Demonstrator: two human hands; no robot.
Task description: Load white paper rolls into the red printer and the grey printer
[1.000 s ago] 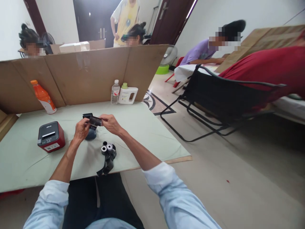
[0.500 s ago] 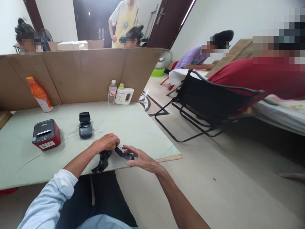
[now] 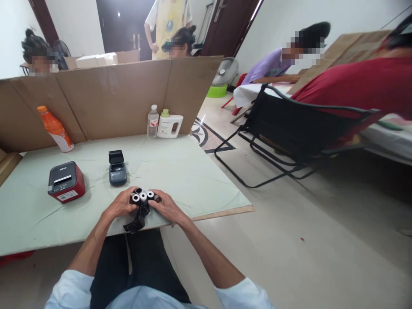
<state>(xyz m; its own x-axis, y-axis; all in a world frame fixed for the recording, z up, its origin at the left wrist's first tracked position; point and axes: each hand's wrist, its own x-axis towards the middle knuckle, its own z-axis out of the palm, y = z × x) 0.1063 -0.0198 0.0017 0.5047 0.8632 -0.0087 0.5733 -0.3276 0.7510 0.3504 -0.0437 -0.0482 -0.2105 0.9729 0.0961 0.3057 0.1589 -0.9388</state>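
At the table's front edge, my left hand (image 3: 121,203) and my right hand (image 3: 165,207) close in from both sides on a cluster of small paper rolls (image 3: 143,196). Their round white ends face me, some with a dark hole in the middle. Black plastic wrapping (image 3: 137,221) hangs below them over the table edge. Both hands have their fingers bent around the rolls, partly hidden behind them. Beyond my hands stands a small dark label printer (image 3: 117,174) with its lid up. Left of it is a red and black printer (image 3: 66,182).
A cardboard screen (image 3: 112,98) lines the back of the table (image 3: 167,167). Before it stand an orange bottle (image 3: 55,128), a clear water bottle (image 3: 152,122) and a white jug (image 3: 169,125). A black folding chair (image 3: 289,124) is to the right, near people working.
My left hand has moved left and down, and my right hand has come left to meet it. White roll ends now show between them. The view has shifted slightly.
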